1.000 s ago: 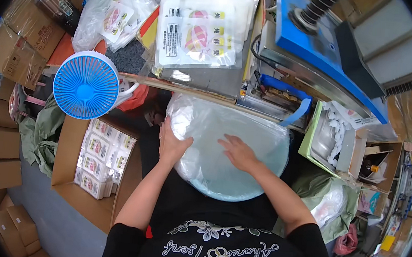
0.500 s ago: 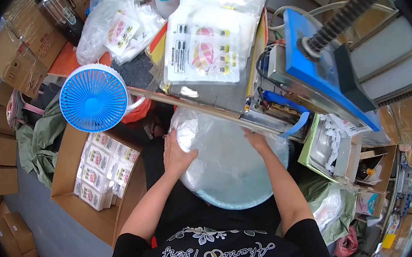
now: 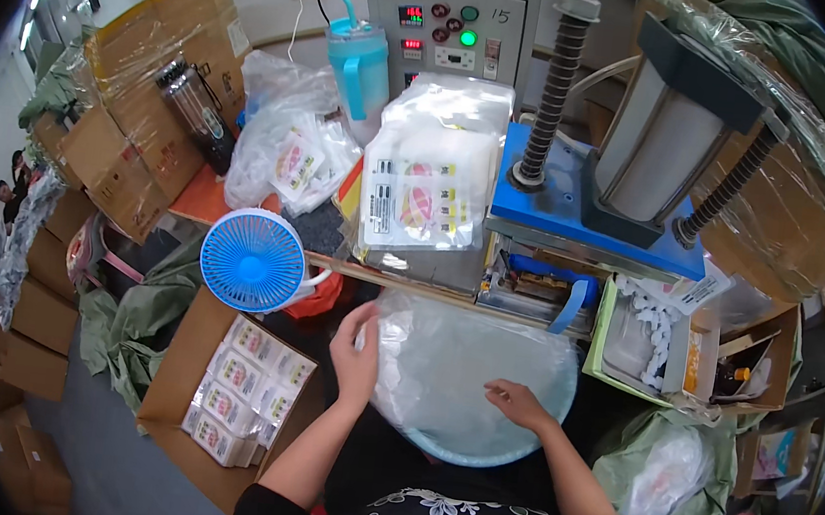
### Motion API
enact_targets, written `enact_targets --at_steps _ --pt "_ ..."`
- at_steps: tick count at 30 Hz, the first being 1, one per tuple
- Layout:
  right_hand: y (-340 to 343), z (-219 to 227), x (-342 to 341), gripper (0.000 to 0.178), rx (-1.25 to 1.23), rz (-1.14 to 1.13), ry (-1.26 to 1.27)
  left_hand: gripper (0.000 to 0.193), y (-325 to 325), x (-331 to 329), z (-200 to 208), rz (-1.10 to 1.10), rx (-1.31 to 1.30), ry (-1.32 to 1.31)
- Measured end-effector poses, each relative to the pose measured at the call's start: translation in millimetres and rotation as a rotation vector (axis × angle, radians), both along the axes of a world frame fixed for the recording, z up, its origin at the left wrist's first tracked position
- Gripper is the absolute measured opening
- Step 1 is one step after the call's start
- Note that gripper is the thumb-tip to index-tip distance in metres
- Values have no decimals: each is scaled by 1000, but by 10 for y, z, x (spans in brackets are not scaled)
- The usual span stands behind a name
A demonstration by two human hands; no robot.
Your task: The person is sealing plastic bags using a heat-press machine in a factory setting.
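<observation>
A pale blue round basin (image 3: 472, 452) rests at my lap, below the bench edge. Clear plastic film (image 3: 422, 359) lies in it and comes up over its left rim. Beside that left rim my left hand (image 3: 354, 362) is raised, fingers loosely bent and apart, with nothing visible in them. My right hand (image 3: 520, 407) hovers over the right part of the basin, fingers pointing left, slightly curled and holding nothing I can see. On the bench beyond is a stack of printed clear plastic pouches (image 3: 427, 189).
A blue fan (image 3: 252, 259) stands at the bench's left edge, above an open carton (image 3: 176, 373) of printed packs. A blue-plated press (image 3: 598, 212) stands at the right, with a grey control box (image 3: 498, 15) behind. A green-edged box (image 3: 616, 329) sits right of the basin.
The view has tilted upward, bringing the control box into sight. My left hand has come away from the film; my right hand has drawn back from the basin's far side toward me.
</observation>
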State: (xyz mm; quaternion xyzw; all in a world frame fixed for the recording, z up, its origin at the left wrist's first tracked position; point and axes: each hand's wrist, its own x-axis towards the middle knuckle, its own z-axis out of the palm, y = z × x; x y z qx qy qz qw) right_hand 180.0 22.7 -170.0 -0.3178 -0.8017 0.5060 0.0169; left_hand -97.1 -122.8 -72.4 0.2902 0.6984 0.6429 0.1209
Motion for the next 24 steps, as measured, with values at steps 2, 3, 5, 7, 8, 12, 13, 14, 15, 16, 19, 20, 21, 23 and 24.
enact_targets --at_steps 2,3,5,7,8,12,13,14,15,16,19,20,21,23,24 --pt "-89 53 15 31 -16 2 12 37 391 -80 365 -4 53 256" --pt "-124 79 20 31 -34 0 7 39 645 -153 579 85 9 511" --pt "-206 184 -8 31 -29 17 31 43 1104 -400 806 248 -86 819" --pt "-260 153 3 30 -51 18 64 46 1495 -782 747 334 -124 875" --pt "-287 135 28 30 -38 29 72 46 1631 -986 746 354 -168 906" --pt "-381 61 241 29 -43 -38 92 45 1939 -1245 758 403 -433 1096" --pt "-366 62 264 28 -65 -71 85 44 1981 -1190 765 408 -379 1108" --pt "-350 52 255 28 -65 -70 80 44 1992 -1150 767 408 -380 1104" --pt "-360 39 240 27 -71 -82 94 43 1983 -1115 763 367 -346 1110" --pt "-392 46 228 26 -79 -96 109 43 1955 -1083 779 324 -314 1117" --pt "-400 91 161 26 -112 -94 109 44 1945 -1023 717 232 -262 1124" --pt "-383 97 156 26 -118 -108 110 45 1970 -985 698 177 -256 1115" --pt "-359 92 177 26 -77 -84 128 45 1997 -961 687 155 -251 1119" --pt "-352 175 217 27 -58 -73 159 51 2063 -910 643 151 -289 1149" --pt "-340 252 204 28 -55 -57 175 55 2064 -931 646 157 -357 1186"
